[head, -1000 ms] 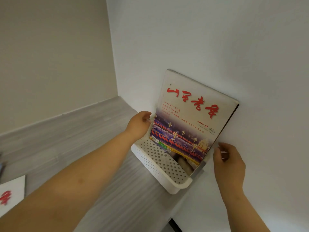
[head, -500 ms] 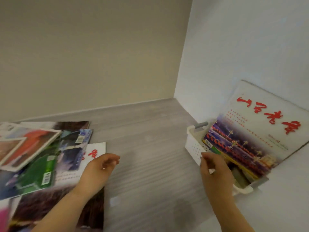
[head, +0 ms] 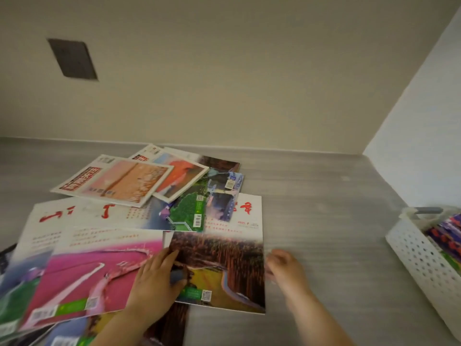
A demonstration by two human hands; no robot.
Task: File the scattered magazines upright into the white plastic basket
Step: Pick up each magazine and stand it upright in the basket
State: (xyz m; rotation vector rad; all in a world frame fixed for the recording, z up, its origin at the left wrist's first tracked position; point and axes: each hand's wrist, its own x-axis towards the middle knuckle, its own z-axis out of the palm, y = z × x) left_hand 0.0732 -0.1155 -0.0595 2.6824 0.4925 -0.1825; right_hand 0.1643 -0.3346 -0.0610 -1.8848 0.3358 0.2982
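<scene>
Head cam: white basket (head: 414,253) at right holds colourful magazines, count unclear.
Left hand (head: 154,283) flat, fingers spread, on the "2025 9" magazine (head: 224,265); right hand (head: 284,268) blurry, can't tell its grip.

Scattered magazines (head: 139,211) are spread overlapping across the grey bench (head: 324,221). The left hand (head: 154,283) is laid flat on a brown-and-yellow magazine (head: 224,268), whose right edge is met by the blurred right hand (head: 284,268). A white perforated basket (head: 419,258) with magazines inside is seen far right.

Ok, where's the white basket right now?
In the head view the white basket sits at the far right edge of the grey surface, against the white side wall, partly cut off by the frame. It lies right of the right hand and already holds a magazine.
</scene>
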